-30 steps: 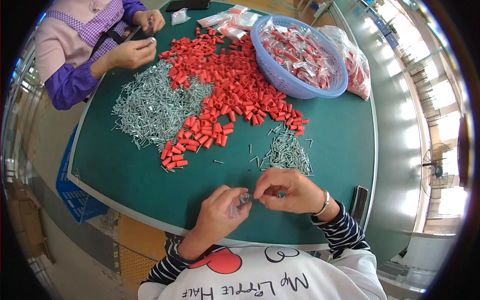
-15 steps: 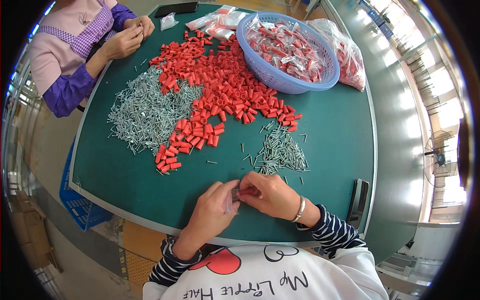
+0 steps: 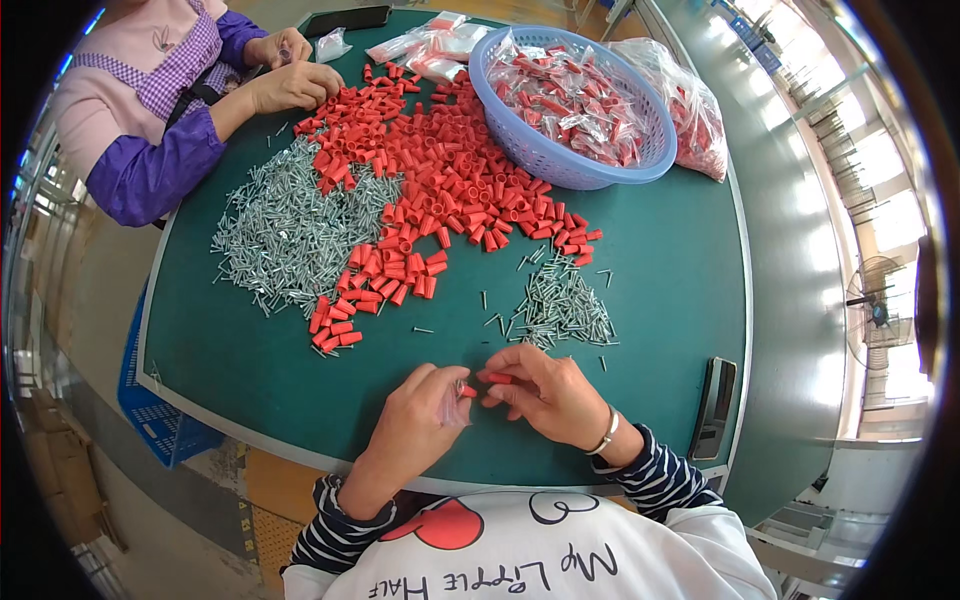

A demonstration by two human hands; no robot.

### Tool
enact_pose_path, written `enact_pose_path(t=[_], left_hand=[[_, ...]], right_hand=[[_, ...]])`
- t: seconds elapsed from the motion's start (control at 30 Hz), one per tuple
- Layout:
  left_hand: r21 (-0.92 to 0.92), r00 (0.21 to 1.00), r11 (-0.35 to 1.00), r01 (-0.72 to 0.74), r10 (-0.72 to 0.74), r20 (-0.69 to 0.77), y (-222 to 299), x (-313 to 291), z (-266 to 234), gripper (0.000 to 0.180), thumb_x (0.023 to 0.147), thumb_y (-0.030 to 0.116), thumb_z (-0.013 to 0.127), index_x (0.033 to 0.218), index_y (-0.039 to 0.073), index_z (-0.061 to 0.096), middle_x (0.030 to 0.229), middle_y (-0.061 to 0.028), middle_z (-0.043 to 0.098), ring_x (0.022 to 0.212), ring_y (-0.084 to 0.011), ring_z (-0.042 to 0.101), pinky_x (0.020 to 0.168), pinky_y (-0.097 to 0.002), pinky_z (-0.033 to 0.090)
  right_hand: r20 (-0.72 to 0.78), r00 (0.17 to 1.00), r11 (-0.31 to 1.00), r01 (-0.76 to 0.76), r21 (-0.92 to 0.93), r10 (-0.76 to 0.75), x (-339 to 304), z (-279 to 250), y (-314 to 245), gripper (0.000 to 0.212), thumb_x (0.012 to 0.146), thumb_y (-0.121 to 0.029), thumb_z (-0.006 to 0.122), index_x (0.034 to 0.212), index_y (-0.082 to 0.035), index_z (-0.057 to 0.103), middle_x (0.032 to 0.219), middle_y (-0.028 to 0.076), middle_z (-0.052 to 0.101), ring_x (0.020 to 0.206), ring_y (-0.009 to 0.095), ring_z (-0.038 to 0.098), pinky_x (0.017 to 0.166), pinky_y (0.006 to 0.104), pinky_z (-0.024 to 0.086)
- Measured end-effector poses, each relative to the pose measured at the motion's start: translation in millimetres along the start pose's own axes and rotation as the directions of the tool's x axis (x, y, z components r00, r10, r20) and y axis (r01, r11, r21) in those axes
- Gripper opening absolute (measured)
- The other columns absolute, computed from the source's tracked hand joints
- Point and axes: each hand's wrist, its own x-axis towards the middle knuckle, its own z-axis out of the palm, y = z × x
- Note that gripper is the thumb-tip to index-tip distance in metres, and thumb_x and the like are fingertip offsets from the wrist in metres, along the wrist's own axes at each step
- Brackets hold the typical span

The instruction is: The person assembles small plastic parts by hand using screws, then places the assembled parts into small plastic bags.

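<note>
Near the table's front edge, my left hand point(image 3: 412, 418) pinches a small clear plastic bag point(image 3: 455, 408); a bit of red and some metal show at the bag's mouth. Just right of it, my right hand point(image 3: 553, 398) holds a red wire connector cap point(image 3: 499, 378) between thumb and fingers, a short gap from the bag. Beyond my right hand lies a small heap of screws point(image 3: 563, 303). A large pile of red wire connector caps point(image 3: 440, 150) spreads over the table's middle, beside a bigger heap of silver screws point(image 3: 290, 225).
A lilac basket point(image 3: 575, 172) full of filled bags stands at the back, next to a large clear sack point(image 3: 690, 110). Flat plastic bags point(image 3: 430, 45) lie at the far edge. A phone point(image 3: 714, 408) rests on the right. At the far left, a co-worker's hand point(image 3: 295, 87) reaches the red caps.
My right hand has drawn slightly away from the bag, with a red cap in its fingers. The co-worker's hands have separated, one moving onto the red pile.
</note>
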Motion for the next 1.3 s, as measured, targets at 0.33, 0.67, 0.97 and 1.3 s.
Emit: enact_pose_path(t=[0.33,0.67,0.97,1.3], left_hand=[[-0.055,0.999,0.998,-0.017,0.019,0.034,-6.1,1.9,-3.2,0.037,0.073,-0.003,0.076,0.107,0.002,0.064,0.079,-0.0082,0.058,0.069,-0.0202,0.061,0.065,-0.0319,0.051],[-0.031,0.997,0.998,-0.049,0.051,0.059,-5.3,-1.6,-7.7,0.045,0.075,-0.005,0.073,0.119,0.000,0.060,0.086,-0.0116,0.061,0.073,-0.0227,0.063,0.069,-0.0322,0.052],[-0.027,0.998,0.999,-0.027,0.028,0.048,-8.3,-7.6,-23.6,0.033,0.077,-0.010,0.067,0.109,-0.002,0.067,0.095,-0.0142,0.060,0.081,-0.0297,0.065,0.071,-0.0355,0.054],[0.187,0.970,0.956,-0.228,0.239,-0.039,15.1,4.2,-24.4,0.027,0.070,-0.010,0.070,0.094,0.002,0.070,0.093,-0.0108,0.067,0.080,-0.0272,0.066,0.070,-0.0338,0.055]], right_hand=[[-0.042,0.944,0.920,0.309,-0.243,-0.328,8.0,15.4,18.1,0.015,0.084,-0.006,0.075,0.095,-0.002,0.065,0.086,0.011,0.068,0.069,0.022,0.068,0.062,0.0299,0.054],[-0.044,0.930,0.885,0.331,-0.328,-0.364,6.2,21.5,16.2,0.012,0.085,-0.002,0.069,0.096,-0.002,0.064,0.087,0.013,0.067,0.073,0.030,0.067,0.064,0.0363,0.055],[-0.012,0.914,0.855,0.375,-0.357,-0.406,10.5,22.2,19.2,0.014,0.082,-0.003,0.071,0.095,-0.006,0.066,0.088,0.008,0.068,0.075,0.028,0.065,0.064,0.0365,0.054],[0.001,0.853,0.797,0.488,-0.356,-0.522,17.4,9.7,11.4,0.020,0.079,0.001,0.073,0.097,-0.006,0.067,0.093,0.007,0.068,0.081,0.026,0.064,0.072,0.0346,0.052]])
